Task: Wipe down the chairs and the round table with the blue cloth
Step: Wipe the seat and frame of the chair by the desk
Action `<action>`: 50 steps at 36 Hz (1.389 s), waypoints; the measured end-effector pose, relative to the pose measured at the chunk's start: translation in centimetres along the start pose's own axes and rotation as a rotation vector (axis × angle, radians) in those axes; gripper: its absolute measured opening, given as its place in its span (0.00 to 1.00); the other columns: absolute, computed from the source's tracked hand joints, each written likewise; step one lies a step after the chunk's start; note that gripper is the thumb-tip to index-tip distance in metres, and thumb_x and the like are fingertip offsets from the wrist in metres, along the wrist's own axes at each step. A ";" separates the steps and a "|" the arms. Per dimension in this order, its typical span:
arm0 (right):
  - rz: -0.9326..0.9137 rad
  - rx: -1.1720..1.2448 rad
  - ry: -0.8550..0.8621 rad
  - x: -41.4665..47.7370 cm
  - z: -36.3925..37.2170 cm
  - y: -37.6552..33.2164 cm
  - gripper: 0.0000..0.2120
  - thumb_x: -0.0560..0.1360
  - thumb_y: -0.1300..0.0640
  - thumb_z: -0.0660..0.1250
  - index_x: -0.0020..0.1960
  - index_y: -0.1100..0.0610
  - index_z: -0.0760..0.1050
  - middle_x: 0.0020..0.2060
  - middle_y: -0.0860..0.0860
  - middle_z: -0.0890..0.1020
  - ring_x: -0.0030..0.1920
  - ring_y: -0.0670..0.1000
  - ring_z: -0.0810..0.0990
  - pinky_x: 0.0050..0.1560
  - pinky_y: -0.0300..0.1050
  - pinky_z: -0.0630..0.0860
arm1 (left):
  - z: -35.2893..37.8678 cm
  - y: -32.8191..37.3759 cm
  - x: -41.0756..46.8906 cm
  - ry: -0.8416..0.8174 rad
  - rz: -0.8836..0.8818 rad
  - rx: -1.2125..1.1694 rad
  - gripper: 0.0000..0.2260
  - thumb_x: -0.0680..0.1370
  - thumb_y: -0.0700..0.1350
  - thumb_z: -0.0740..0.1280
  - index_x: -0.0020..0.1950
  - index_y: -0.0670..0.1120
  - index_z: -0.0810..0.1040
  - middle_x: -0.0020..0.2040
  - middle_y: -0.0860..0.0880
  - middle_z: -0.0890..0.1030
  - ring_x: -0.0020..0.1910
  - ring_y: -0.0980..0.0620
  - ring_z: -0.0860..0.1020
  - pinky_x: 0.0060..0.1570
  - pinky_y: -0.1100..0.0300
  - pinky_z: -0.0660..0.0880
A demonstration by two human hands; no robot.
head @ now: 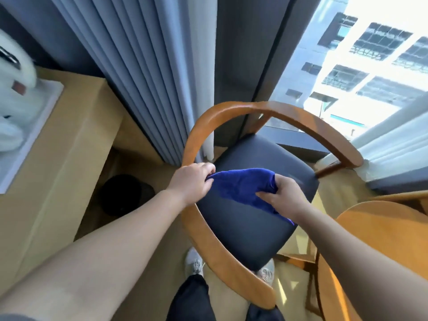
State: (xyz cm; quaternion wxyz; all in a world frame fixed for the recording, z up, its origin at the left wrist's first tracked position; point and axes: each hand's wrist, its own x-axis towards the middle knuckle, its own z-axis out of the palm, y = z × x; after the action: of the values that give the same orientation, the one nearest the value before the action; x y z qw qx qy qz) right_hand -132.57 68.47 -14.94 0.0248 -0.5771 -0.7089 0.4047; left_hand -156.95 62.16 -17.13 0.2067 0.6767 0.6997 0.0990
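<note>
A wooden chair [234, 112] with a curved backrest rail and a dark padded seat [250, 225] stands in front of me. The blue cloth [240, 184] is stretched above the seat between both hands. My left hand [192, 181] pinches its left end, close to the chair's left rail. My right hand [282, 195] grips its right end, with a tail of cloth hanging below the wrist. The round wooden table [379, 230] shows partly at the lower right, beside the chair.
A long wooden desk [58, 154] runs along the left with a white tray [34, 126] and white items on it. A black bin [125, 193] sits on the floor below it. Grey curtains [148, 66] and a window [359, 66] are behind the chair.
</note>
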 end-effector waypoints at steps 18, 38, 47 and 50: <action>-0.670 -0.603 -0.014 14.3 9.9 9.1 0.07 0.66 0.60 0.72 0.42 0.57 0.76 0.38 0.52 0.80 0.42 0.59 0.78 0.31 0.44 0.64 | 15.5 -0.9 -3.1 0.140 -0.622 0.127 0.24 0.82 0.49 0.50 0.77 0.44 0.50 0.78 0.48 0.49 0.76 0.53 0.44 0.73 0.57 0.41; -0.565 -0.880 -0.482 16.0 19.4 15.8 0.50 0.65 0.21 0.49 0.78 0.44 0.39 0.76 0.57 0.33 0.76 0.62 0.33 0.72 0.66 0.35 | 16.8 -2.2 -5.1 0.230 -0.556 0.073 0.27 0.78 0.49 0.51 0.76 0.41 0.56 0.77 0.45 0.56 0.76 0.51 0.50 0.74 0.52 0.51; -0.485 -0.649 -0.275 17.5 22.8 14.9 0.34 0.74 0.33 0.38 0.76 0.42 0.59 0.79 0.51 0.45 0.77 0.60 0.41 0.74 0.64 0.40 | 17.0 -2.4 -5.2 0.242 -0.534 0.067 0.27 0.78 0.49 0.50 0.76 0.40 0.55 0.76 0.44 0.56 0.76 0.48 0.52 0.74 0.49 0.54; -0.415 -0.505 -0.222 18.4 23.8 12.5 0.30 0.77 0.36 0.42 0.75 0.43 0.63 0.79 0.50 0.48 0.77 0.58 0.43 0.74 0.63 0.42 | 17.1 -2.4 -5.1 0.246 -0.530 0.067 0.27 0.78 0.49 0.50 0.76 0.40 0.55 0.76 0.43 0.57 0.76 0.48 0.52 0.73 0.49 0.55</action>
State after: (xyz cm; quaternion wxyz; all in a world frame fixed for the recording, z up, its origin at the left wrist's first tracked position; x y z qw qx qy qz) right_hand -140.62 71.00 -46.40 -0.1141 -0.3608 -0.8874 0.2633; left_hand -151.85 54.53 -32.66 0.1166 0.4596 0.8748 0.0996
